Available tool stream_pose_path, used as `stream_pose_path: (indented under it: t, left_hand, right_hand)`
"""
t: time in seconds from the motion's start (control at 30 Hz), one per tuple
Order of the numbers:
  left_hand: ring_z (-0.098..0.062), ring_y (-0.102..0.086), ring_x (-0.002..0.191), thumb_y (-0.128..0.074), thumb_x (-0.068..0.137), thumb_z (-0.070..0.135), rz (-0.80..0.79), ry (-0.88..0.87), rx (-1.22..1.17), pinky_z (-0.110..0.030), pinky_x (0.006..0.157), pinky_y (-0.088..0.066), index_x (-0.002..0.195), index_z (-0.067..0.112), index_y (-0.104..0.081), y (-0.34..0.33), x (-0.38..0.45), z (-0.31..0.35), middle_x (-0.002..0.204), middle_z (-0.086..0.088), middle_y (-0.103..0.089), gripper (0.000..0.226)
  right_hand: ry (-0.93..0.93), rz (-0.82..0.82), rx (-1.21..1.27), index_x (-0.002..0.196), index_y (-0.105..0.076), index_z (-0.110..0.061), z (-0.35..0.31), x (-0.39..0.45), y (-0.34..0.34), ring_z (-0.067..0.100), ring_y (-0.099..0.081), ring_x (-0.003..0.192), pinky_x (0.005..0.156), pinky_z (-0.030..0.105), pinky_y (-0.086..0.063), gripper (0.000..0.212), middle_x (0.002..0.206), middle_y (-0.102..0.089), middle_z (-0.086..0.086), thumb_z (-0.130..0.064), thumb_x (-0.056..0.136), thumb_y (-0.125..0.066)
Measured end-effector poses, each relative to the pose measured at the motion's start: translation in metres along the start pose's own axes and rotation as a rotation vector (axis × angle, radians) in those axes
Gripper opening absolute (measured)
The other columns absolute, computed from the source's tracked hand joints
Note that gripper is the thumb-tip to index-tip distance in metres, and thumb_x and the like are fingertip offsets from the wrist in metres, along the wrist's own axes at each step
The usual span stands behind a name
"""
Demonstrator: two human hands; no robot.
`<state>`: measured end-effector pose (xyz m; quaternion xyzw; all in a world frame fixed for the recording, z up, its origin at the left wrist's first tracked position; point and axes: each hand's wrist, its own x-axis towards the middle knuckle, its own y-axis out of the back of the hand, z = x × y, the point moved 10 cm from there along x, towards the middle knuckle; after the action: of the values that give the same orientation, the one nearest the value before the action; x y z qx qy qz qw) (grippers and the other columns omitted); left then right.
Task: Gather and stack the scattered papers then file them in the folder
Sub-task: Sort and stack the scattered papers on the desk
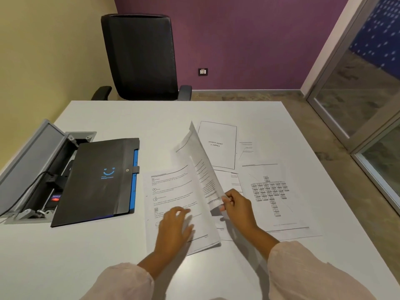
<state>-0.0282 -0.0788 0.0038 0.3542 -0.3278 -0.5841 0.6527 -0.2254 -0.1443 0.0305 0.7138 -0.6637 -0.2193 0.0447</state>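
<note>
Printed white papers lie scattered on the white table (86, 263). A text page (171, 191) lies flat in front of me, and my left hand (175, 226) rests on its lower part with fingers spread. My right hand (236, 204) pinches the lower edge of a lifted sheet (201, 161), which stands tilted up over the flat page. Further right lie a chart page (270, 195), a framed title page (218, 146) and a partly covered sheet (246, 150). The black folder (97, 180) with a blue smiley lies shut at the left.
An open cable box (36, 167) with a power strip and plugged cable sits in the table at the far left, touching the folder. A black office chair (140, 57) stands behind the table. A glass door (357, 89) is at the right.
</note>
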Motion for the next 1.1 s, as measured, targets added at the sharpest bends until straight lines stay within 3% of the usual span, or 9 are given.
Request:
stream_pose_path:
  t: [0.1,0.3,0.4,0.53,0.63,0.77,0.9,1.0,1.1]
  left_hand:
    - [-0.022,-0.058,0.109,-0.061,0.077,0.043,-0.067,-0.186,0.149,-0.035,0.085,-0.049,0.114,0.033,-0.057,-0.017,0.003,0.034,0.121,0.0,-0.06,0.039]
    - [-0.022,-0.065,0.101,-0.066,0.071,0.042,-0.068,-0.307,0.26,-0.033,0.073,-0.054,0.104,0.034,-0.061,-0.028,0.012,0.057,0.115,0.0,-0.064,0.034]
    - [-0.022,-0.053,0.116,-0.054,0.085,0.042,-0.089,-0.139,0.071,-0.035,0.091,-0.045,0.12,0.027,-0.057,-0.024,0.02,0.045,0.129,-0.001,-0.054,0.038]
    - [-0.025,-0.057,0.111,-0.044,0.087,0.051,-0.192,0.358,-0.572,-0.041,0.097,-0.047,0.133,0.016,-0.038,-0.024,0.024,0.02,0.131,-0.01,-0.051,0.059]
    - [-0.027,-0.057,0.109,-0.039,0.09,0.05,-0.207,0.571,-0.876,-0.044,0.092,-0.051,0.134,0.012,-0.035,-0.021,0.026,0.03,0.133,-0.013,-0.049,0.059]
    - [-0.027,-0.061,0.094,-0.031,0.093,0.051,-0.231,0.692,-1.252,-0.034,0.062,-0.057,0.128,0.014,-0.04,-0.017,0.033,0.046,0.116,-0.01,-0.054,0.052]
    - [-0.02,-0.067,0.071,-0.031,0.093,0.051,-0.067,0.743,-1.329,-0.029,0.053,-0.058,0.123,0.014,-0.05,-0.007,0.043,0.01,0.107,-0.013,-0.064,0.051]
    - [-0.019,-0.067,0.053,-0.041,0.097,0.032,-0.116,0.819,-1.202,-0.026,0.047,-0.056,0.122,0.001,-0.052,-0.013,0.033,-0.017,0.089,-0.013,-0.066,0.041]
    - [-0.031,-0.067,0.063,-0.045,0.095,0.015,-0.169,0.851,-1.062,-0.033,0.055,-0.058,0.128,0.0,-0.044,-0.022,0.017,-0.04,0.11,-0.02,-0.062,0.036]
  right_hand:
    - [0.078,-0.015,-0.076,0.083,-0.054,-0.013,-0.021,-0.002,0.003,0.002,-0.064,0.063,0.045,0.01,-0.049,0.012,0.071,-0.062,-0.002,-0.019,0.093,-0.053]
    - [0.166,0.081,-0.105,0.082,-0.056,-0.012,-0.042,0.01,0.026,0.001,-0.066,0.06,0.052,0.007,-0.045,0.012,0.071,-0.066,0.002,-0.02,0.091,-0.055]
    - [0.191,0.153,-0.049,0.077,-0.054,-0.012,-0.055,0.017,0.044,0.002,-0.066,0.055,0.052,0.015,-0.047,0.012,0.072,-0.067,0.006,-0.015,0.088,-0.057]
    - [0.134,0.257,0.108,0.07,-0.051,-0.016,-0.054,0.021,0.069,0.001,-0.063,0.049,0.055,0.018,-0.048,0.018,0.063,-0.065,0.005,-0.01,0.086,-0.056]
    - [0.017,0.305,0.301,0.07,-0.051,-0.015,-0.035,0.025,0.081,0.002,-0.06,0.046,0.068,0.027,-0.051,0.018,0.059,-0.062,0.006,-0.006,0.086,-0.05]
    - [-0.074,0.172,0.416,0.071,-0.051,-0.009,-0.019,0.024,0.071,0.007,-0.053,0.041,0.067,0.03,-0.051,0.021,0.063,-0.058,0.014,0.002,0.087,-0.044]
    - [-0.141,-0.015,0.265,0.072,-0.051,-0.007,-0.001,0.013,0.049,0.014,-0.047,0.043,0.053,0.026,-0.045,0.019,0.058,-0.057,0.012,0.005,0.083,-0.042]
    - [-0.219,-0.219,0.132,0.072,-0.05,-0.009,0.022,0.003,0.025,0.019,-0.051,0.05,0.053,0.025,-0.046,0.018,0.06,-0.06,0.011,0.003,0.084,-0.045]
    - [-0.296,-0.29,0.047,0.073,-0.047,-0.012,0.046,-0.003,0.015,0.019,-0.056,0.056,0.065,0.032,-0.052,0.019,0.064,-0.062,0.009,-0.015,0.091,-0.054]
